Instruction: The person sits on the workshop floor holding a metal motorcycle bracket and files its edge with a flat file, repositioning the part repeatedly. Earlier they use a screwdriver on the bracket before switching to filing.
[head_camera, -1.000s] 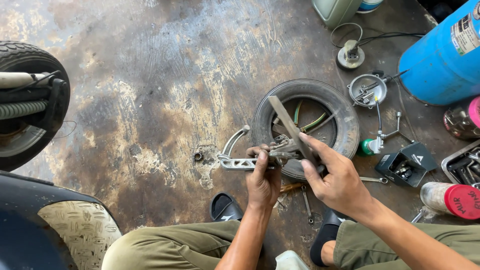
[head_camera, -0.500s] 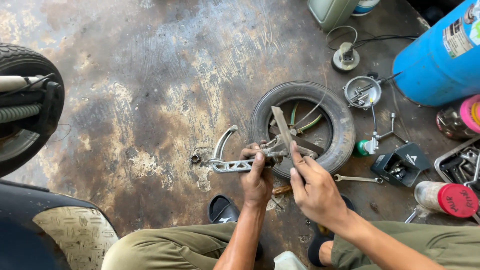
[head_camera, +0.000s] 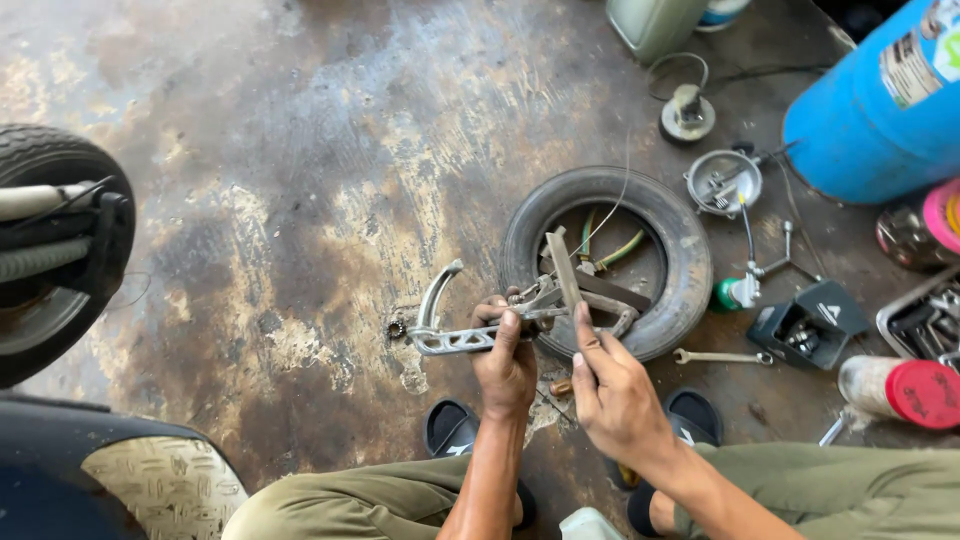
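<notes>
We crouch over the small tyre (head_camera: 608, 262) on the stained concrete floor (head_camera: 300, 200), and everything gathers at its near rim. Our left hand (head_camera: 505, 360) is clamped around the silver metal bracket (head_camera: 455, 335), whose curved arm sticks out to the tyre's left. Our right hand (head_camera: 612, 392) has slid down since a second ago; its fingers now lie loosely open against the flat file (head_camera: 564, 270) (rather than gripping it), which stands tilted over the tyre's hollow. So the bracket stays pinned while the file gets re-seated. A wrench (head_camera: 722, 356) lies just right of the tyre, a blue cylinder (head_camera: 880, 110) well beyond.
</notes>
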